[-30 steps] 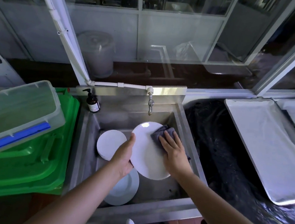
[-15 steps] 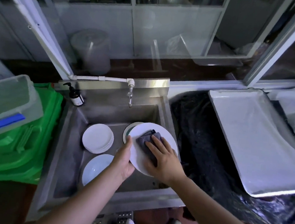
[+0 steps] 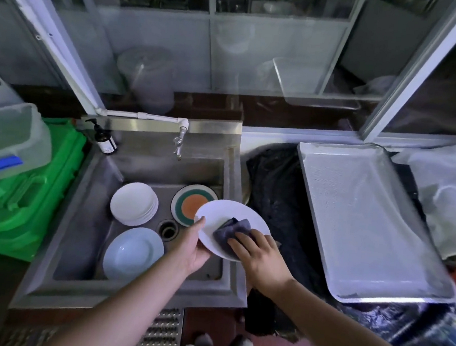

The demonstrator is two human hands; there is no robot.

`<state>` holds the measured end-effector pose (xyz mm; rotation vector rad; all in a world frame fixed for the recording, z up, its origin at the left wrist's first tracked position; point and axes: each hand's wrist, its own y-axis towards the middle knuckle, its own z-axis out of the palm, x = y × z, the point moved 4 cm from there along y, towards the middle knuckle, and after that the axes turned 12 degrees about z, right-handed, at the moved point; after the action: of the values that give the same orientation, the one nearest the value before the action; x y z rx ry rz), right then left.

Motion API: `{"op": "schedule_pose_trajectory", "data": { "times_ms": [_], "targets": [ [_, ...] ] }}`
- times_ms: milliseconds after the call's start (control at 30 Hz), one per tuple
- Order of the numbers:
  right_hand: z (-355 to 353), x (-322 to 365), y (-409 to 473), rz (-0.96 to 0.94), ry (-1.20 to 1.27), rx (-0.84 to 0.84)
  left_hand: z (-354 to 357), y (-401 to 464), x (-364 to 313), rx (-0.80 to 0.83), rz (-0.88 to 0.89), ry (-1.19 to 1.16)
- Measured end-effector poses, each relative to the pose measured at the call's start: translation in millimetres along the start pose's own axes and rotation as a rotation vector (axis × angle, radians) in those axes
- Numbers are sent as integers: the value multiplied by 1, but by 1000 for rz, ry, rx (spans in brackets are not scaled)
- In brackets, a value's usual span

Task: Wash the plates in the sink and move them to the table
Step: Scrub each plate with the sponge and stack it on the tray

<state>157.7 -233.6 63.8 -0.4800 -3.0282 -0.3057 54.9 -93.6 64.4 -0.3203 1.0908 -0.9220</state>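
Tilting toward the person, white plate (image 3: 229, 210) in left hand (image 3: 191, 248).

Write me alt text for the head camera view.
Over a steel sink, a left hand grips a white plate while the right hand presses a dark cloth on it. More plates lie in the basin below.

1. Premises: a commercial or catering kitchen wash-up area.
2. Evidence: a deep stainless steel sink (image 3: 84, 232) with a wall-fed tap (image 3: 178, 145) and a soap pump bottle (image 3: 103, 138) at its back corner.
3. Several plates (image 3: 133, 203) lie in the basin.
4. A large perforated metal tray (image 3: 365, 223) lies beside the sink.
5. Green plastic crates (image 3: 17, 204) stand to the left.
6. Glass partitions (image 3: 273, 52) behind show shelving with metal containers.
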Motion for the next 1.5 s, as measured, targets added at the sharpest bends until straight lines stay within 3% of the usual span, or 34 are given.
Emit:
{"op": "schedule_pose_trajectory", "data": {
  "times_ms": [167, 400, 733, 1167, 1500],
  "targets": [
    [-20, -19, -7, 97, -84, -18, 12, 2, -8, 147, -130, 244],
    [-29, -53, -27, 220, -202, 197, 54, 11, 17, 199, -118, 452],
    [-34, -149, -14, 350, -177, 282, 146, 61, 48, 175, -49, 379],
    [-17, -385, -16, 480, 7, 167, 330, 186, 112, 64, 29, 342],
    [30, -446, -39, 515, 139, 93, 389, 264, 176, -119, 17, 271]
  ]
}}
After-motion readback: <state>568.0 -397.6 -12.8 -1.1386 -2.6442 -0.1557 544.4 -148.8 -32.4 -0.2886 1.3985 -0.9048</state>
